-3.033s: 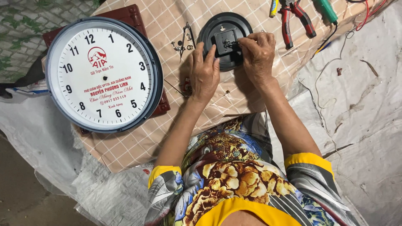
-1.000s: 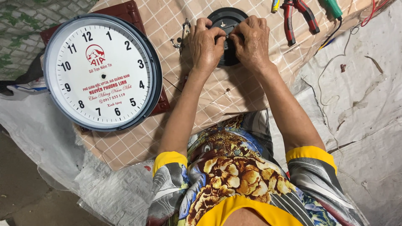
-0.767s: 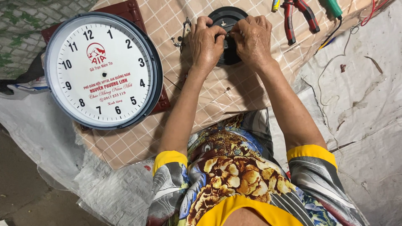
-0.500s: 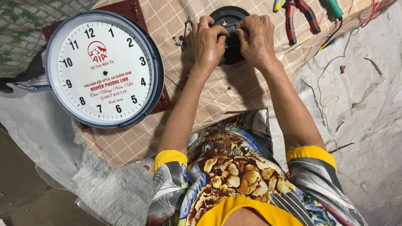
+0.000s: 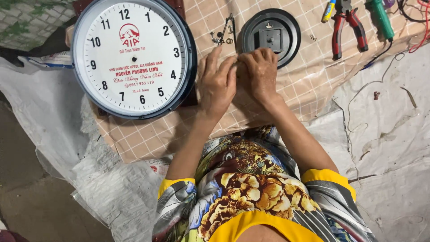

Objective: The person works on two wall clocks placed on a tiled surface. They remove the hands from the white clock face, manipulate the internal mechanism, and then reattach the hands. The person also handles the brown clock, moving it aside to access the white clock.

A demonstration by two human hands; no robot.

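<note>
I see the round white clock face (image 5: 133, 57) with red printing left of the black clock back (image 5: 269, 36). My left hand (image 5: 217, 84) and right hand (image 5: 258, 74) meet just below that back, fingers pinched together; I cannot tell what they hold. Red-handled pliers (image 5: 348, 24) lie to its right, small metal parts (image 5: 223, 35) between it and the face.

a white round wall clock (image 5: 133, 58) lies left on the checked cloth (image 5: 309, 85); red-handled pliers (image 5: 346, 24) and a green-handled tool (image 5: 380, 18) lie top right.

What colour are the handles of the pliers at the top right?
Red with black, on the pliers lying on the checked cloth; the head view shows it.
</note>
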